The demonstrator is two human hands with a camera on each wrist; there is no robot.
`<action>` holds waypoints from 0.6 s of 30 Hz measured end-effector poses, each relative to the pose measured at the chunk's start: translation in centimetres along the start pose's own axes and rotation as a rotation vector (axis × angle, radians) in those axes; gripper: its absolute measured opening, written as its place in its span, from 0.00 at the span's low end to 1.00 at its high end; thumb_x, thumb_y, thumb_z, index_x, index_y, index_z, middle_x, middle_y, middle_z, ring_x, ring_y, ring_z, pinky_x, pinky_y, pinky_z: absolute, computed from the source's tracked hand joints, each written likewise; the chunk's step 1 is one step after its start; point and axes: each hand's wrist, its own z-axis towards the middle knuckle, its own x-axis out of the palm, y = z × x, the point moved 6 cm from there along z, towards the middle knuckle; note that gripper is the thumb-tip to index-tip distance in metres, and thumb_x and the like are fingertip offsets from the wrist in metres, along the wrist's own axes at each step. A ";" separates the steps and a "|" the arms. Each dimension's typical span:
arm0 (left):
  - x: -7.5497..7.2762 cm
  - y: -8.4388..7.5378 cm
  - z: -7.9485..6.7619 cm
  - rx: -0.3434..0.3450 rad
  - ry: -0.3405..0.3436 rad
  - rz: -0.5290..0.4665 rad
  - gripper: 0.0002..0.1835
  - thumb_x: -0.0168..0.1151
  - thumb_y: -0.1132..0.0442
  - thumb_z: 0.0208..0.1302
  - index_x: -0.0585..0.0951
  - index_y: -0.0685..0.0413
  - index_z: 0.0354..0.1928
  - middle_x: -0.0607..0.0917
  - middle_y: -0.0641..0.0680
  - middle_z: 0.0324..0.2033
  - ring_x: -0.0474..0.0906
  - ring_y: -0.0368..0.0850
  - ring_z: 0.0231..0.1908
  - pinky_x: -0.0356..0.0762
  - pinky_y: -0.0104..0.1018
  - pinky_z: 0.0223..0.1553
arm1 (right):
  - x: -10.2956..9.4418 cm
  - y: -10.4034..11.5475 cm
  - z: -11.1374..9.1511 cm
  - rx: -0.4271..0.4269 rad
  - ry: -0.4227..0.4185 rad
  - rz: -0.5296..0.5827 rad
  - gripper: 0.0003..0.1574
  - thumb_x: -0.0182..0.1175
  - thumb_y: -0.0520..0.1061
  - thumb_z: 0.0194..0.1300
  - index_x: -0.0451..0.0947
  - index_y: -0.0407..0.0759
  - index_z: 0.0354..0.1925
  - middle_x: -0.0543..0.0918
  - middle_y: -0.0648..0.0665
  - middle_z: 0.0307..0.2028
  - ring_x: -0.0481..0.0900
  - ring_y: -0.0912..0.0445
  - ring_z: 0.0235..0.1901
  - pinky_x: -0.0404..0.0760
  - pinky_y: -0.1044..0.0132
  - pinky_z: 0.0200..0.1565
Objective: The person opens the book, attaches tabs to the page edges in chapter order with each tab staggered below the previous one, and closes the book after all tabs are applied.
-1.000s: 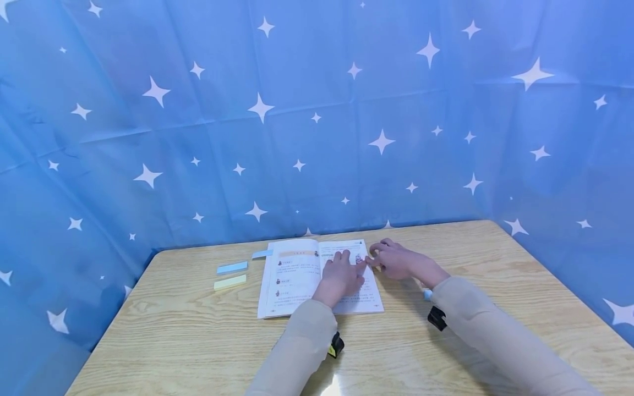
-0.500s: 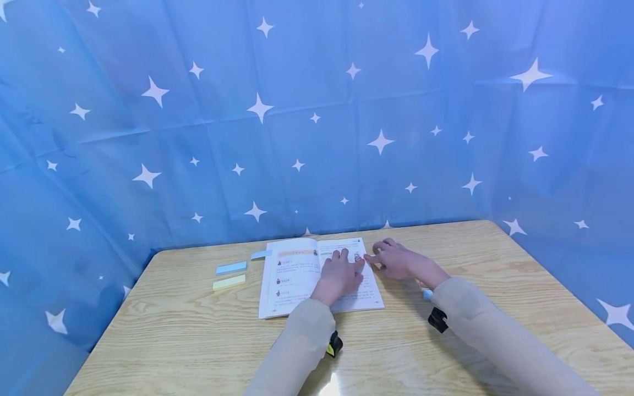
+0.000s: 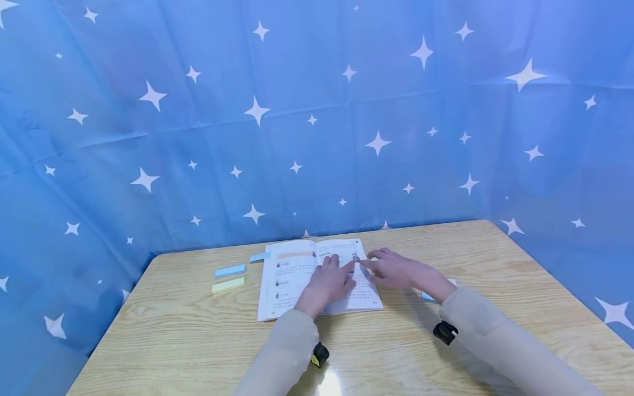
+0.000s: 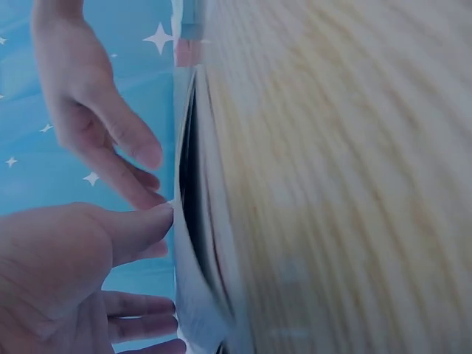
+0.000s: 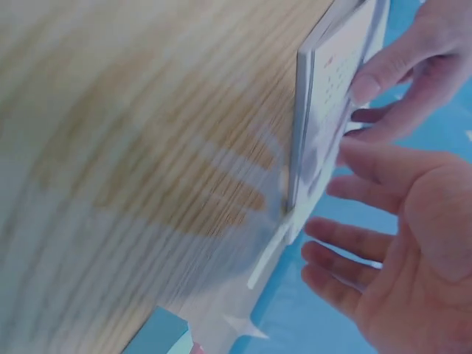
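Both hands flat — left hand (image 3: 331, 280), right hand (image 3: 393, 269) — fingers straight, pressing open book (image 3: 289, 275), gripping nothing.

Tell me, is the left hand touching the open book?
Touching. In the head view the left hand lies flat on the open book, fingers on its right page.

A blue cloth backdrop (image 3: 317, 121) printed with white stars hangs behind the table and wraps round its left and right sides, creased in faint folds. The wooden table (image 3: 495, 258) has pale grain, and a bright glare of light sits at its near edge.
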 end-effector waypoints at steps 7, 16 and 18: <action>-0.7 1.2 -2.1 -0.011 -0.019 -0.030 0.28 0.50 0.48 0.79 0.66 0.45 0.76 0.61 0.63 0.74 0.58 0.59 0.73 0.65 0.56 0.67 | 0.1 1.1 -0.8 -0.010 0.012 0.048 0.35 0.56 0.53 0.77 0.67 0.33 0.71 0.69 0.28 0.67 0.65 0.32 0.67 0.65 0.37 0.66; -0.7 2.7 -4.8 -0.024 0.016 -0.089 0.31 0.54 0.49 0.77 0.64 0.49 0.77 0.60 0.67 0.74 0.57 0.61 0.73 0.64 0.56 0.68 | 0.4 2.8 -1.7 -0.064 0.049 0.054 0.42 0.61 0.57 0.72 0.65 0.35 0.73 0.68 0.27 0.68 0.65 0.33 0.68 0.66 0.38 0.65; -0.6 3.1 -5.5 -0.033 0.045 -0.107 0.32 0.54 0.50 0.77 0.62 0.50 0.77 0.57 0.68 0.74 0.55 0.62 0.73 0.62 0.57 0.69 | 0.5 3.1 -1.8 -0.077 0.053 0.052 0.42 0.62 0.57 0.72 0.65 0.35 0.73 0.68 0.27 0.68 0.65 0.33 0.68 0.66 0.39 0.66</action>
